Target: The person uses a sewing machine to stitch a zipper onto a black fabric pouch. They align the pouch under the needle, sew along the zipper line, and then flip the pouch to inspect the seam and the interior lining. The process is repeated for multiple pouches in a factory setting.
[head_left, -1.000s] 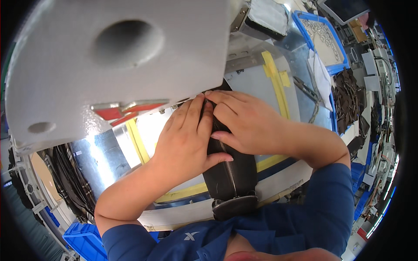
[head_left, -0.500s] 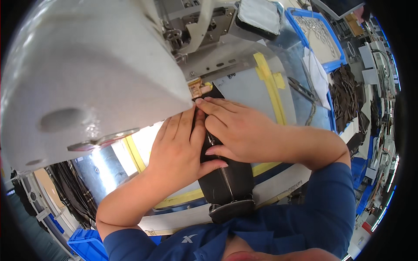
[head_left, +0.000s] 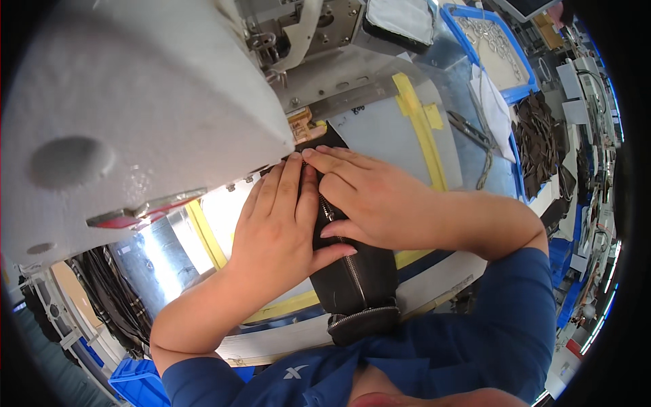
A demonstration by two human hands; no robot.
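Observation:
A black fabric pouch piece (head_left: 352, 298) with a metal zipper (head_left: 354, 275) along its middle lies lengthwise in front of me, its near end close to my body. My left hand (head_left: 274, 224) rests on its left side, open, fingers stretched forward and thumb reaching over the zipper. From the right, my right hand (head_left: 369, 197) presses on the piece, also open, with some fingers extended, one bent, and the thumb beside the zipper pull (head_left: 329, 214). Both hands' fingertips meet near the far end, beside a large pale grey sewing machine (head_left: 163, 102). What lies under the fingers is hidden.
Yellow tape (head_left: 427, 142) marks the worktop. Metal machine parts (head_left: 285, 51) stand beyond my hands. Snips (head_left: 469, 129) lie to the right, near a blue tray of metal rings (head_left: 485, 47) and dark fabric pieces (head_left: 539, 146). Dark strips (head_left: 112, 292) hang at left.
The view has shifted slightly, so the machine sits a little further up and left in the picture. My hands keep nearly the same pose on the black piece.

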